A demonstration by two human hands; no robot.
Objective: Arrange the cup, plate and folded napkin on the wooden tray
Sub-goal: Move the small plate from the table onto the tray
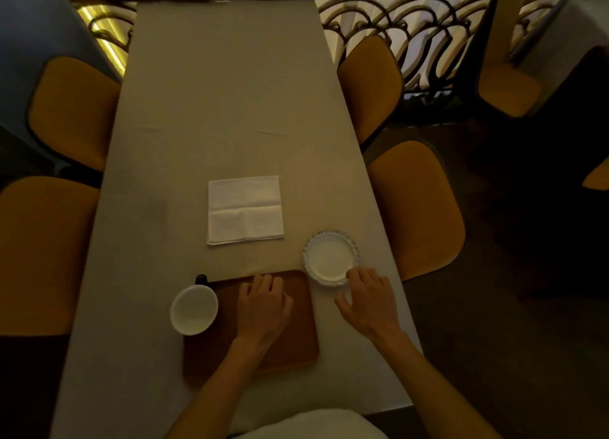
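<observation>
A brown wooden tray [296, 339] lies on the table near its front edge. My left hand [263, 306] rests flat on the tray's far half, fingers loosely together, holding nothing. A white cup [193, 309] with a dark handle stands at the tray's far left corner, overlapping its edge. A small white plate [329, 257] with a scalloped rim sits on the cloth just beyond the tray's far right corner. My right hand [369, 298] is spread, its fingertips touching the plate's near rim. A folded white napkin [245, 209] lies flat farther back, in the middle.
The long table [224, 92] wears a grey cloth. Mustard-yellow chairs stand along the left side [46, 250] and the right side [415, 208]. A dark ornate railing [412, 26] runs behind the table's far end.
</observation>
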